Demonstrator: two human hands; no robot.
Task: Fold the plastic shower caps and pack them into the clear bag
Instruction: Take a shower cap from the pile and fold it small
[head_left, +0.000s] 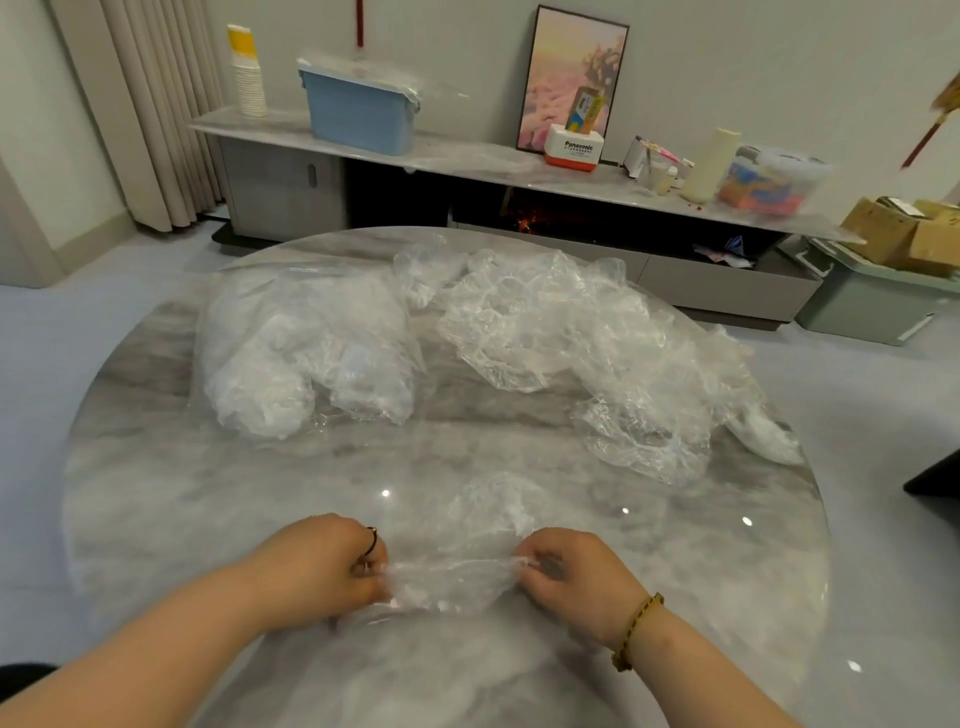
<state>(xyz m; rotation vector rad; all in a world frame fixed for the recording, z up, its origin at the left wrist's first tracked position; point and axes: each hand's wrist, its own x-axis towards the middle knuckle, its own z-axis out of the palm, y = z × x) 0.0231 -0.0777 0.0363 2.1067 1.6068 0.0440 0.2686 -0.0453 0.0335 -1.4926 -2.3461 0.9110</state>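
Both forearms reach in over the near worktop (156, 493), knuckles up, the left hand (332, 564) and right hand (576, 571) each pinching an end of one shower cap (452, 582), seemingly stretched taut between them.

We hold one thin, see-through shower cap (452, 584) stretched between our left hand (332, 561) and right hand (571, 571), pinched at each end. Behind it, crumpled loose caps (561, 332) heap at right — the clear bag (280, 353) lies stuffed at left.
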